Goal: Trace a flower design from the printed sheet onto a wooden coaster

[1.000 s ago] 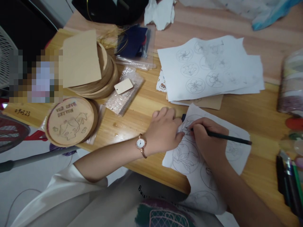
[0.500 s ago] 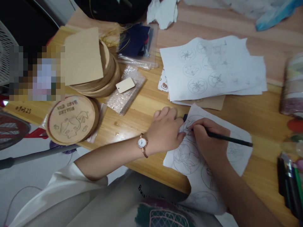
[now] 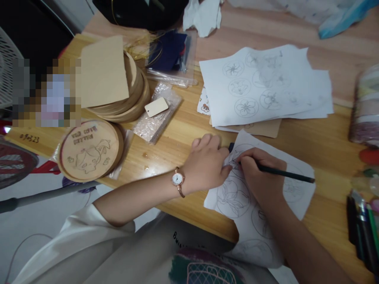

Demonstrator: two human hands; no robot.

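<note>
My right hand (image 3: 262, 169) is closed around a dark pencil (image 3: 286, 173), whose tip is at a drawing near the upper left of a white paper sheet (image 3: 266, 244). Circles with pencilled leaves and flowers cover that sheet, and its lower end hangs over the table edge. Palm down, my left hand (image 3: 207, 163) lies open on the table at the sheet's left edge, with the thumb and index finger touching the paper. A small dark object (image 3: 231, 147) shows just past its fingers, too hidden to name.
Farther back lies a pile of drawn-on papers (image 3: 266, 86). Wooden discs (image 3: 130, 102) are stacked at the left, near a round board with a drawn figure (image 3: 89, 152). A wooden tag (image 3: 156, 107) rests on bubble wrap (image 3: 145, 128). Several pens (image 3: 363, 228) lie at the right.
The view has shifted very slightly. Both hands and the sheet look almost unmoved, and the pencil stays at the same drawing.
</note>
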